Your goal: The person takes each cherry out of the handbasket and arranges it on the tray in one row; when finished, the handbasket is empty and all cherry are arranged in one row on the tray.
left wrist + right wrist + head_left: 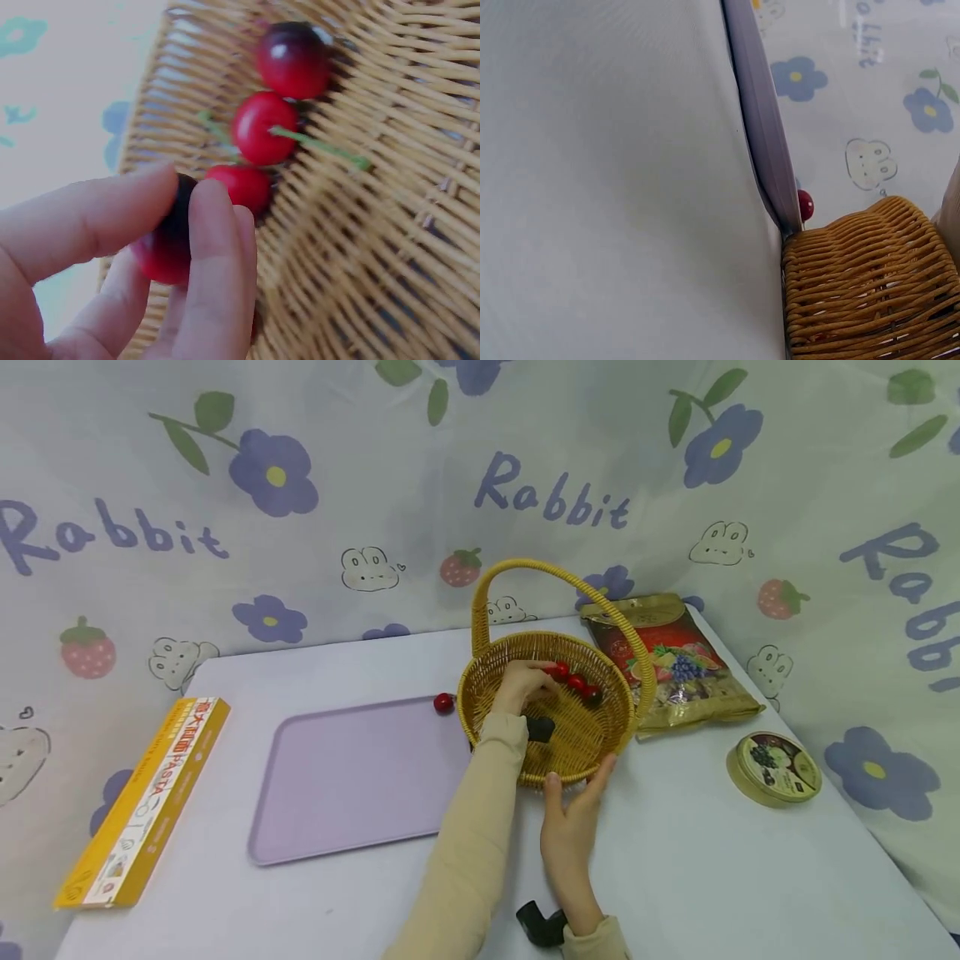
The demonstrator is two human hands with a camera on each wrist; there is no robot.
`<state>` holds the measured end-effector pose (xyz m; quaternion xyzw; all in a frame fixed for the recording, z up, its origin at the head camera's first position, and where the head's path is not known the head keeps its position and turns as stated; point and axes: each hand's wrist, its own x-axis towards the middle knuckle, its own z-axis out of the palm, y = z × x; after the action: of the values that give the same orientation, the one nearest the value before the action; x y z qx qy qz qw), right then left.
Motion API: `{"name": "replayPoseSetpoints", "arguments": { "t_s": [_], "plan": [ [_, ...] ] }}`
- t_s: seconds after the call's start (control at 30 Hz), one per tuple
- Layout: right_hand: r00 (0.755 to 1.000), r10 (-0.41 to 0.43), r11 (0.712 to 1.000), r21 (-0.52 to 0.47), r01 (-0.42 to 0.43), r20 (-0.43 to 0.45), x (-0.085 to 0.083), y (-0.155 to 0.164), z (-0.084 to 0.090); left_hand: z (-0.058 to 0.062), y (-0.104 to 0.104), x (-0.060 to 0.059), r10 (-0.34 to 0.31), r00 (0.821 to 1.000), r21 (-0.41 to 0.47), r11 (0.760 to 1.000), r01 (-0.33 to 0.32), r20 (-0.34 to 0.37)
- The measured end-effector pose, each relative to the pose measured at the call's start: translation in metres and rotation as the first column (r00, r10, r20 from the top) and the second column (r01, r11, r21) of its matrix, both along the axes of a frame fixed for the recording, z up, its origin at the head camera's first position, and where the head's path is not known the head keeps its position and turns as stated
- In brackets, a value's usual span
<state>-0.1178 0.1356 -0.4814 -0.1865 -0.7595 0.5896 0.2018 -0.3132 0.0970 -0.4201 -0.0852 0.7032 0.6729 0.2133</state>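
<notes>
In the left wrist view my left hand pinches a dark red cherry between thumb and fingers. This happens inside the woven basket, whose tall handle arches overhead. Three more cherries show in a row along its wall: one dark-topped cherry, one with a green stem, and a red one partly behind my fingertips. My right hand touches the basket's near side from below the rim, thumb and fingers spread apart and straight. The right wrist view shows the basket's outer wall but not that hand's fingers.
A single cherry lies left of the basket, beside a lilac tray. Farther left is a yellow pasta box. Behind and right of the basket lie a red and gold bag and a round tin.
</notes>
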Motion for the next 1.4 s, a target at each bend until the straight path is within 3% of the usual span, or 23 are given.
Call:
{"name": "replayPoseSetpoints", "arguments": {
  "t_s": [0.1,0.2,0.5,0.67,0.83,0.9,1.13,1.3,1.4],
  "plan": [
    [1.000,0.000,1.000,0.000,0.000,-0.009,0.002,0.002,0.000,0.004,-0.003,0.000,0.010,0.999,0.131,0.991,-0.016,0.043],
    [1.000,-0.001,1.000,0.002,0.001,-0.023,0.003,0.004,0.000,0.011,-0.005,0.003,0.011,0.999,0.201,0.979,-0.021,0.049],
    [1.000,0.008,1.000,-0.025,-0.008,-0.025,0.005,0.000,0.003,0.037,-0.031,0.020,-0.081,0.995,0.263,0.960,0.092,-0.050],
    [1.000,0.013,1.000,-0.018,-0.013,-0.019,0.004,-0.001,0.007,0.047,-0.051,0.025,-0.090,0.993,0.353,0.929,0.112,-0.078],
    [1.000,0.013,1.000,-0.013,-0.014,-0.015,0.005,-0.001,0.008,0.047,-0.080,0.028,-0.066,0.990,0.462,0.879,0.118,-0.128],
    [0.999,0.026,0.999,-0.023,-0.027,-0.019,0.005,-0.002,0.008,0.043,-0.099,0.030,-0.026,0.990,0.485,0.869,0.092,-0.141],
    [0.999,0.046,0.999,-0.019,-0.046,-0.005,0.006,-0.003,0.012,0.022,-0.166,0.037,0.185,0.979,0.471,0.873,-0.124,-0.085],
    [0.999,0.046,0.999,-0.027,-0.046,0.001,0.007,-0.003,0.013,0.013,-0.188,0.042,0.262,0.965,0.416,0.880,-0.229,-0.021],
    [0.999,0.043,0.999,-0.033,-0.043,0.006,0.009,-0.003,0.014,0.008,-0.193,0.044,0.270,0.963,0.362,0.897,-0.254,0.005]
  ]
}}
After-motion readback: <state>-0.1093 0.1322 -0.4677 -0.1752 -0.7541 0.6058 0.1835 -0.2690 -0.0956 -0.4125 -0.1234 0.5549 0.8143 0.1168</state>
